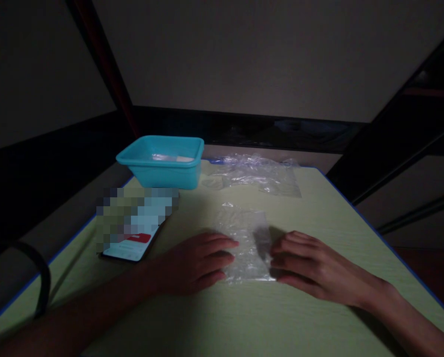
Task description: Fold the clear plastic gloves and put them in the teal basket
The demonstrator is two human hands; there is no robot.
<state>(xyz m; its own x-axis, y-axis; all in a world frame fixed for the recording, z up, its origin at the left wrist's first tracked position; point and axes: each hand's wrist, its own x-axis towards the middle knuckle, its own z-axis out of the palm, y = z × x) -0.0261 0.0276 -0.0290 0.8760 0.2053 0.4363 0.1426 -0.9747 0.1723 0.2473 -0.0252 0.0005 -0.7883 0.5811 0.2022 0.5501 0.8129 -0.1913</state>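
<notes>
A small clear plastic bag (pixel 247 241) lies flat on the pale green table (pixel 244 317). My left hand (pixel 194 263) rests palm down at the bag's left edge, fingers stretched out and touching the plastic. My right hand (pixel 313 267) lies flat at the bag's right edge, fingers extended onto it. Neither hand grips anything. The room is dim.
A turquoise plastic tub (pixel 162 161) stands at the table's far left. A pile of clear plastic bags (pixel 255 173) lies beside it at the back. A lit phone (pixel 132 238) lies left of my left hand. The blue-trimmed table edges run along both sides.
</notes>
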